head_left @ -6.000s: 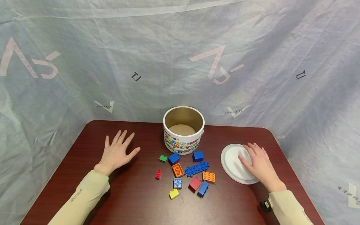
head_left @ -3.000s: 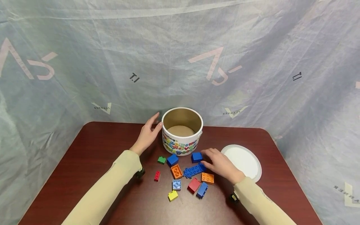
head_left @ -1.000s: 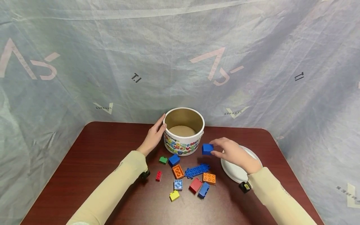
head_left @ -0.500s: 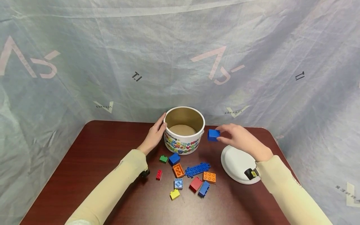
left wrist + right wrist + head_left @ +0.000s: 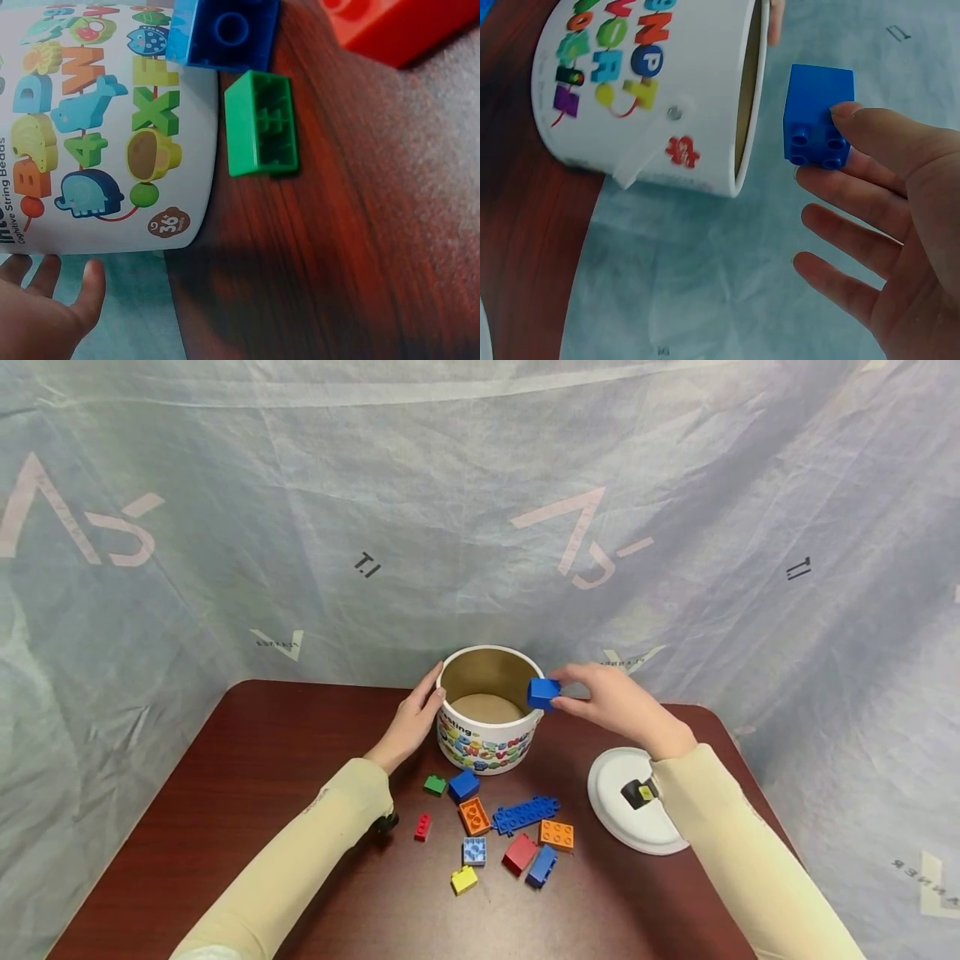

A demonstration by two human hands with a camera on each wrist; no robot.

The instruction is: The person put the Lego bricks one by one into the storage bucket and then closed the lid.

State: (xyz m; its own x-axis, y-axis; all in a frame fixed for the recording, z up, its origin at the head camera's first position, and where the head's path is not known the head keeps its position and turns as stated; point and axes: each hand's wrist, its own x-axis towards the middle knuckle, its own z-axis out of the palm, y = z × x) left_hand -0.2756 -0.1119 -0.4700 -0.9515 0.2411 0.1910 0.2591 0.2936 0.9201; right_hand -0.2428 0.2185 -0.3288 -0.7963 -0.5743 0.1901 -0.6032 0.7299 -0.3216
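Note:
My right hand (image 5: 615,703) pinches a blue toy building brick (image 5: 543,694) between thumb and fingers, at the right rim of a white bucket (image 5: 480,750). In the right wrist view the brick (image 5: 817,112) is held above rim height, studs toward the palm, with the other fingers spread. My left hand (image 5: 407,724) rests against the bucket's left side, its fingers fairly straight along the wall. The left wrist view shows those fingertips at the bucket's printed wall (image 5: 112,135). Only the bare bottom of the bucket's inside is visible.
In front of the bucket lie several bricks, among them a green brick (image 5: 434,785), a long blue plate (image 5: 525,815), a red brick (image 5: 519,854) and a yellow brick (image 5: 463,880). A white lid (image 5: 611,793) lies at right under my forearm. A grey cloth (image 5: 450,527) hangs behind.
My right hand has picked up the blue brick from beside the bucket, lifted it and brought it left to the rim. My left hand has moved from the table to the bucket's side.

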